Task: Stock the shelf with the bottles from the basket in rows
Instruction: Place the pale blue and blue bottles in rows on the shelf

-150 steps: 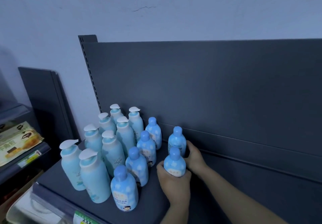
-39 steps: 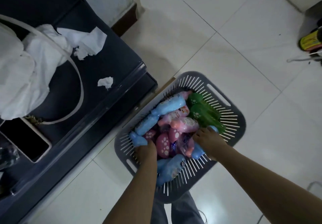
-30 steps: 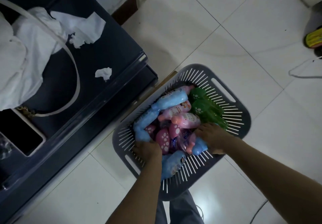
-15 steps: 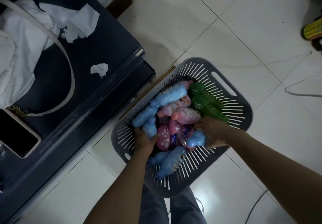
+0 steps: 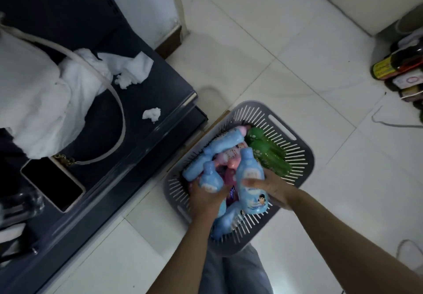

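A grey slatted basket (image 5: 295, 156) stands on the white floor below me, holding several blue, pink (image 5: 231, 156) and green bottles (image 5: 267, 151). My left hand (image 5: 206, 198) grips a small blue bottle (image 5: 209, 179) just above the pile. My right hand (image 5: 272, 186) grips a taller blue bottle (image 5: 250, 184) with a cartoon label, lifted over the basket's middle. Another long blue bottle (image 5: 222, 143) lies at the basket's far left. The shelf rows are out of view.
A dark low shelf (image 5: 142, 138) to the left carries a white bag (image 5: 34, 101), crumpled tissue (image 5: 151, 114) and a phone (image 5: 51, 182). Dark bottles (image 5: 398, 65) lie on the floor at the far right. A cable (image 5: 389, 123) trails nearby.
Both hands, earlier digging in the basket pile, now each hold a blue bottle raised above it. Five seconds ago they were setting bottles on the shelf.
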The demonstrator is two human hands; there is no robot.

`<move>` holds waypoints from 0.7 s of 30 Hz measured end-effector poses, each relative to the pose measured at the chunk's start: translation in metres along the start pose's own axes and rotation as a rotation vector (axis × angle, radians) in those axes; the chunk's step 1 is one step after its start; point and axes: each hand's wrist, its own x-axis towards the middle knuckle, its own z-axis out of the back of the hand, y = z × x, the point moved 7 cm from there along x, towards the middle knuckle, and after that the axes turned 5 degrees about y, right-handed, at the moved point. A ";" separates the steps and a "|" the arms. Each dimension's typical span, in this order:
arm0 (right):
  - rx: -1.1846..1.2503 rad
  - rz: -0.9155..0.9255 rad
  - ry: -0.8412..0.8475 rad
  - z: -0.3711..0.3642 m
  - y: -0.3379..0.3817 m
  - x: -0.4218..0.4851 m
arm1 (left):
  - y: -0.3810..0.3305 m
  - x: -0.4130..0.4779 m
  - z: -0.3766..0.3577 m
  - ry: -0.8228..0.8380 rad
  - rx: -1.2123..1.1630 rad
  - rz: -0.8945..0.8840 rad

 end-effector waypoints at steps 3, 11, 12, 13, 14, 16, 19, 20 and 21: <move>0.020 0.108 0.016 -0.017 0.036 -0.038 | -0.035 -0.041 0.025 -0.013 -0.146 -0.090; -0.211 0.450 0.093 -0.091 0.163 -0.166 | -0.116 -0.197 0.136 -0.287 -0.384 -0.382; -0.247 0.486 0.108 -0.104 0.179 -0.183 | -0.121 -0.218 0.151 -0.347 -0.408 -0.413; -0.299 0.531 0.118 -0.119 0.195 -0.199 | -0.122 -0.235 0.165 -0.398 -0.426 -0.441; -0.357 0.578 0.123 -0.133 0.210 -0.214 | -0.126 -0.255 0.178 -0.443 -0.448 -0.469; -0.456 0.666 0.136 -0.163 0.236 -0.240 | -0.126 -0.286 0.204 -0.525 -0.486 -0.519; -0.547 0.785 0.198 -0.215 0.266 -0.279 | -0.126 -0.334 0.247 -0.656 -0.542 -0.591; -0.569 0.818 0.229 -0.234 0.273 -0.292 | -0.125 -0.349 0.262 -0.696 -0.563 -0.612; -0.589 0.853 0.265 -0.253 0.279 -0.304 | -0.124 -0.363 0.277 -0.730 -0.577 -0.632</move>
